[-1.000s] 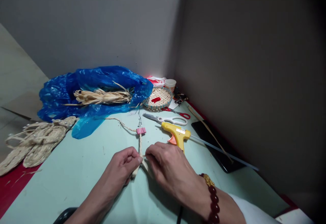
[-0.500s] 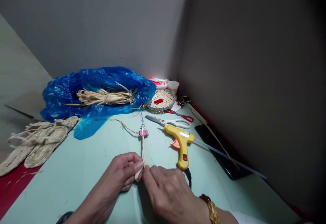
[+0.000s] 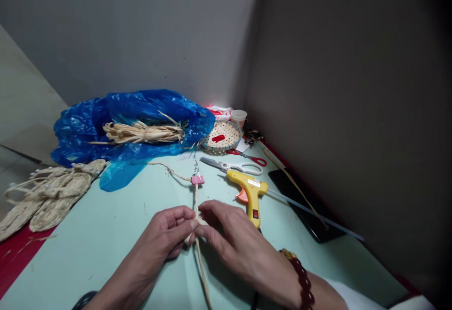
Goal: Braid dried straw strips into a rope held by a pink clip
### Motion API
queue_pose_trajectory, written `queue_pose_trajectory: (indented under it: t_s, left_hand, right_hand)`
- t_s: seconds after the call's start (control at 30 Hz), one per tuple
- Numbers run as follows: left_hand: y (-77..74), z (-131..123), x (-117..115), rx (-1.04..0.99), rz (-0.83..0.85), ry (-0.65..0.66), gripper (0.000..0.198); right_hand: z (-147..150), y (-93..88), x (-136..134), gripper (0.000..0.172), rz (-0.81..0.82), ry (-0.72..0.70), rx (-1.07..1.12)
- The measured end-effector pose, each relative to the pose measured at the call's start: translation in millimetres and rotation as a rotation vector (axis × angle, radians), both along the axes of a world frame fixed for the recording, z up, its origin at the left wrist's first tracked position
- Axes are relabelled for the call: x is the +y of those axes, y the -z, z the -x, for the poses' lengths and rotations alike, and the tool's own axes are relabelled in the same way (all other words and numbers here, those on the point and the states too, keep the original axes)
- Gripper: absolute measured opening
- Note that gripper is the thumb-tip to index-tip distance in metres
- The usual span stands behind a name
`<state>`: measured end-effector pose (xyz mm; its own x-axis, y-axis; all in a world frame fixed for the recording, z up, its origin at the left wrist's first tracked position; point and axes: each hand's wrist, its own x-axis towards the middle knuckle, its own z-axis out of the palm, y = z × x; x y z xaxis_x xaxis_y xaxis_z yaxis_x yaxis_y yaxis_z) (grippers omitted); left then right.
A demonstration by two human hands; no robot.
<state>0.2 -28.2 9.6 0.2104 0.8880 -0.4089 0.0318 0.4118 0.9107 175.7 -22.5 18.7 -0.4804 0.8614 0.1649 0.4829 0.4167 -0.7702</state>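
Observation:
A pale braided straw cord runs toward me from a pink binder clip on the table. Its near end is pinched between the thumb and fingers of my left hand. From the other side, my right hand pinches the same spot with thumb and forefinger. A loose straw strand hangs down from between the hands toward the table's near edge. Beyond the clip, more thin cord trails off to the left. My fingertips partly hide the point where the strands cross.
Right of my hands lie a yellow glue gun with a glue stick, white-handled scissors and a black flat object. Behind are a round woven basket and a blue plastic bag under a straw bundle. Woven sandals lie left.
My right hand has turned over and risen to the braid, its thumb now showing. The long loose strand has come into sight below the hands. My left hand keeps its pinch.

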Motion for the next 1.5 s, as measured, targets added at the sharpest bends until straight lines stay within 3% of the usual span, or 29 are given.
queue_pose_trajectory:
  t_s: [0.07, 0.13, 0.27, 0.43, 0.63, 0.83, 0.93, 1.0, 1.1, 1.17, 1.23, 1.37, 1.5]
  left_hand:
    - [-1.0, -0.1, 0.4, 0.031, -0.002, 0.026, 0.023]
    - [-2.9, 0.0, 1.2, 0.107, -0.038, 0.053, 0.022]
    - [-7.2, 0.4, 3.4, 0.263, -0.162, 0.085, 0.021]
    - [-8.6, -1.5, 3.3, 0.286, -0.166, 0.090, 0.021]
    - [-6.9, -3.4, -1.3, 0.371, -0.205, 0.132, 0.025]
    - [-18.6, 7.1, -5.8, 0.789, -0.307, 0.156, 0.031]
    - [-16.8, 5.3, -12.2, 0.946, -0.490, 0.098, 0.027]
    - [-7.3, 0.4, -19.2, 1.021, -0.747, 0.071, 0.021]
    - [11.8, -6.7, -29.7, 1.161, -1.173, 0.131, 0.014]
    - [19.8, -9.2, -33.4, 1.211, -1.277, 0.193, 0.011]
    - [20.5, -10.4, -33.8, 1.190, -1.275, 0.186, 0.011]
    - [8.0, -12.2, -29.5, 1.015, -1.127, 0.034, 0.014]
    - [2.2, -14.3, -28.2, 0.956, -1.055, 0.006, 0.014]
  right_hand:
    - [-0.3, 3.2, 4.8, 0.019, 0.168, -0.084, 0.040]
    - [0.2, 6.5, 9.2, 0.026, 0.221, -0.111, 0.062]
    - [1.6, 8.0, 14.1, 0.025, 0.215, -0.065, 0.042]
    - [3.5, 10.4, 12.9, 0.019, 0.246, 0.025, 0.043]
    - [7.8, 17.6, 15.8, 0.028, 0.245, -0.018, 0.119]
    - [13.8, 16.2, 12.2, 0.020, 0.246, 0.108, 0.202]
    - [15.1, 16.1, 9.1, 0.018, 0.189, 0.134, 0.177]
    - [15.2, 17.5, 8.1, 0.019, 0.157, 0.139, 0.168]
    - [14.2, 20.4, 8.7, 0.022, 0.152, 0.118, 0.196]
    - [13.3, 21.2, 10.0, 0.023, 0.180, 0.100, 0.216]
    - [12.5, 20.6, 11.2, 0.022, 0.216, 0.089, 0.228]
    - [11.4, 17.7, 12.5, 0.019, 0.252, 0.104, 0.229]
    - [11.5, 17.3, 13.3, 0.017, 0.243, 0.117, 0.203]
